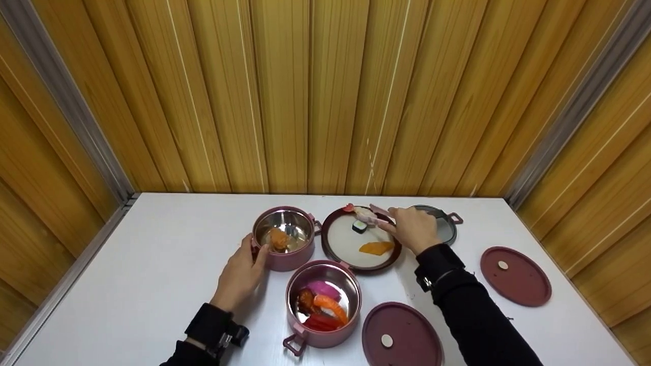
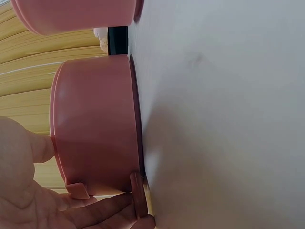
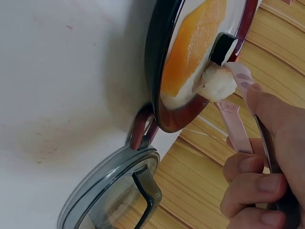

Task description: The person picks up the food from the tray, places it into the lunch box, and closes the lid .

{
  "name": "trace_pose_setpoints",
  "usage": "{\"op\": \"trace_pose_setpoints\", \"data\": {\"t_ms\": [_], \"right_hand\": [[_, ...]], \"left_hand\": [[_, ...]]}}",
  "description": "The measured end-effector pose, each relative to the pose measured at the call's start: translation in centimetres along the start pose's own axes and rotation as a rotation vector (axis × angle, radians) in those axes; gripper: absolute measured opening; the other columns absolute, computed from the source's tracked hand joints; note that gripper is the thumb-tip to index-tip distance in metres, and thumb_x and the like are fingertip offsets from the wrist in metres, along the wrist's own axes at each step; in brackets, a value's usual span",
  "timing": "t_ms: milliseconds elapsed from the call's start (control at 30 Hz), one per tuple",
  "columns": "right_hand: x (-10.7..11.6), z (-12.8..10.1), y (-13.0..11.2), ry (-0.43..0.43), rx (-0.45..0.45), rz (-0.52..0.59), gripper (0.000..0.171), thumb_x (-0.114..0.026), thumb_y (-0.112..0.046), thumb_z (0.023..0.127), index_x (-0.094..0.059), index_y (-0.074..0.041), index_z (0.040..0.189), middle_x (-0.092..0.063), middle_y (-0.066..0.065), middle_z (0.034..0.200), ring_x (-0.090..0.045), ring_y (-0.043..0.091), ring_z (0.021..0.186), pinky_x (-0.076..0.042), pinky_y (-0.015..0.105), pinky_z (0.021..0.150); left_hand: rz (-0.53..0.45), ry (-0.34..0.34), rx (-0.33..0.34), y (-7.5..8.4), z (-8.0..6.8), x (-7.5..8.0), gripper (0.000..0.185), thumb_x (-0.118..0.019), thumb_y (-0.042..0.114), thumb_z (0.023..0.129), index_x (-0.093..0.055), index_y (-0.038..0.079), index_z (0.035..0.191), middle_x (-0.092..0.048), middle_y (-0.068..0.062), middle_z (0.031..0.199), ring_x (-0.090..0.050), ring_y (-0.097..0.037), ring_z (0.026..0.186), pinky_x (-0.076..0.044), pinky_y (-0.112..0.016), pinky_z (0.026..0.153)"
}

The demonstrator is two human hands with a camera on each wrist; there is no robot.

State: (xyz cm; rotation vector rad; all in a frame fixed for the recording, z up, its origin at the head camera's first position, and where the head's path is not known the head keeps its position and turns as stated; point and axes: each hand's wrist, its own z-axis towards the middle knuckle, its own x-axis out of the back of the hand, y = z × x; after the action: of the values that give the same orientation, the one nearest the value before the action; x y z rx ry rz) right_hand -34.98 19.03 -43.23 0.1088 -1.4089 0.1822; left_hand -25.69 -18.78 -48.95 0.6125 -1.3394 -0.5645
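Note:
My left hand [image 1: 256, 249] cups the near-left side of a pink steel-lined container [image 1: 283, 236], thumb at its rim; an orange food piece [image 1: 278, 239] lies inside. The left wrist view shows that container's wall [image 2: 95, 124] with my left hand's [image 2: 28, 191] thumb and fingers against it. My right hand [image 1: 394, 218] grips pink tongs [image 1: 375, 212]. The tongs pinch a white rice piece [image 3: 217, 83] at the far edge of a dark-rimmed plate [image 1: 333, 254]. A black-wrapped roll [image 1: 359, 226] and an orange slice [image 1: 376, 247] lie on the plate.
A second pink container [image 1: 351, 325] with several sushi pieces stands near the table's front. Two maroon lids [image 1: 402, 335] [image 1: 515, 274] lie front and right. A glass lid [image 1: 445, 226] sits behind my right hand. Wooden walls enclose the white table [image 1: 152, 264].

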Motion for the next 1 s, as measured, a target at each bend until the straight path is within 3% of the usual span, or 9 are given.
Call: {"op": "trace_pose_setpoints", "data": {"t_ms": [433,1000], "right_hand": [[-0.53,-0.19,0.04,0.040,0.006,0.007,0.048,-0.066,-0.051,0.104,-0.079,-0.010,0.126,-0.077,0.026,0.098,-0.073,0.043,0.080,-0.059,0.055,0.063],[-0.18,-0.35,0.34,0.094,-0.004,0.017,0.046,-0.068,-0.050,0.103,-0.080,-0.009,0.121,-0.077,0.029,0.096,-0.074,0.050,0.080,-0.058,0.058,0.061]], "left_hand": [[-0.010,0.019,-0.031,0.03,-0.01,-0.31,0.066,-0.049,0.037,0.115,-0.037,-0.010,0.160,-0.054,-0.036,0.154,-0.055,-0.053,0.141,-0.047,-0.066,0.116],[-0.005,0.019,-0.026,0.06,0.21,-0.37,0.065,-0.048,0.036,0.115,-0.037,-0.010,0.160,-0.053,-0.037,0.154,-0.055,-0.054,0.141,-0.046,-0.066,0.117]]}}
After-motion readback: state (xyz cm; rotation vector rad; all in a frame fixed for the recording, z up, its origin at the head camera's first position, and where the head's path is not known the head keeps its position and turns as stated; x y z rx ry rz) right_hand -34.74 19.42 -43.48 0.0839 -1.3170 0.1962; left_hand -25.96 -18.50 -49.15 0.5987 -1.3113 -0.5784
